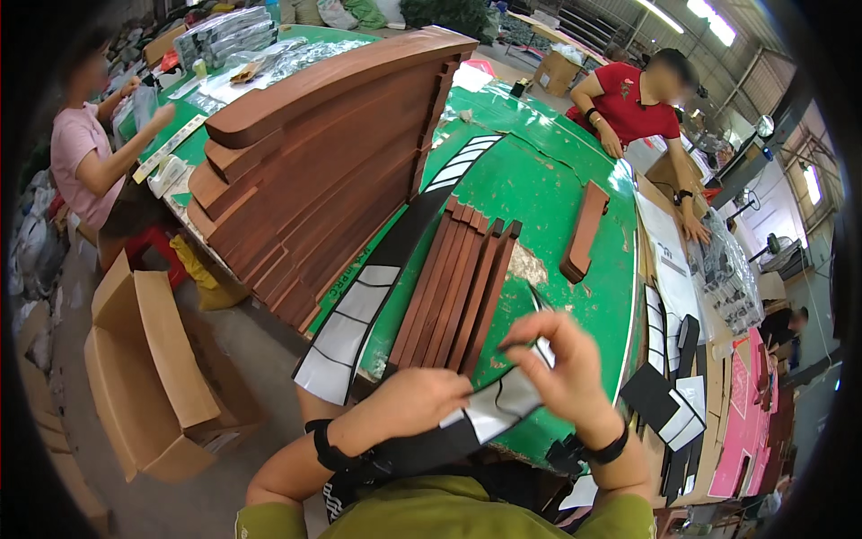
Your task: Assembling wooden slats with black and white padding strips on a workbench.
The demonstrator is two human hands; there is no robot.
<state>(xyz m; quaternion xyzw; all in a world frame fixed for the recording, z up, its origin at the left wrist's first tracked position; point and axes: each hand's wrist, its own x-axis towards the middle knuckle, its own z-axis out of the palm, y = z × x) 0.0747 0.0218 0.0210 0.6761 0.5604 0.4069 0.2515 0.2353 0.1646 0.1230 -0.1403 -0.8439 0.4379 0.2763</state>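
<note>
My left hand [420, 406] is closed on the edge of a black strip with white backing panels [510, 401], close to my body at the table's near edge. My right hand [567, 370], slightly blurred, is raised over the strip's other end. Its thumb and forefinger pinch a thin black piece [514, 345]; I cannot tell whether this is part of the strip. Just beyond my hands lie several narrow reddish-brown wooden pieces [449, 283] side by side. A second black strip with white panels [370, 286] runs along their left.
Curved brown wooden boards [328, 148] stand stacked at the left of the green table [539, 180]. One short wooden piece [585, 232] lies to the right. An open cardboard box [148, 368] stands on the floor at left. People work at left [85, 153] and far right [633, 103].
</note>
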